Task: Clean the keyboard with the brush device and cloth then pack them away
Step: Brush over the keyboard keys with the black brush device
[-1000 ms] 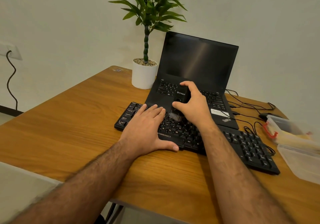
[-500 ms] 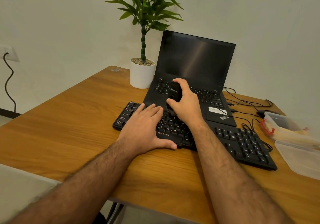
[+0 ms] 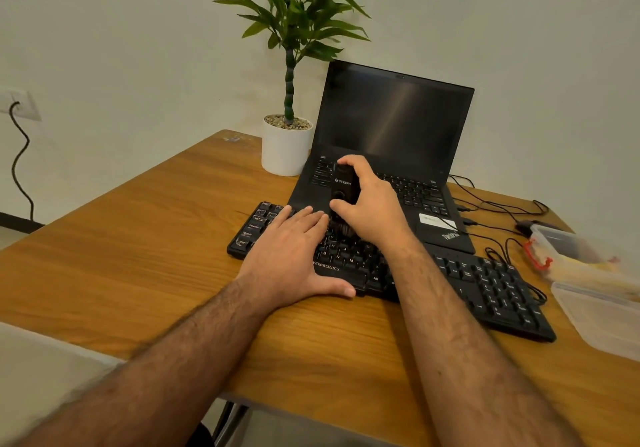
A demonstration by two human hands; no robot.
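A black keyboard (image 3: 491, 291) lies slantwise across the wooden desk (image 3: 138, 256). My right hand (image 3: 374, 204) grips a black brush device (image 3: 343, 187) upright, with its dark bristles down on the keys near the keyboard's upper middle rows. My left hand (image 3: 291, 256) lies flat on the keyboard's left half, fingers straight and thumb along the front edge. The cloth is not in view.
An open black laptop (image 3: 398, 128) stands behind the keyboard, with a white potted plant (image 3: 285, 145) to its left. Cables and a dark mouse (image 3: 524, 227) lie at the right rear. A clear plastic box (image 3: 568, 252) and its lid (image 3: 602, 318) sit at the desk's right edge.
My right hand has carried the brush device leftward and toward the keyboard's back rows. My left hand has stayed flat on the keys.
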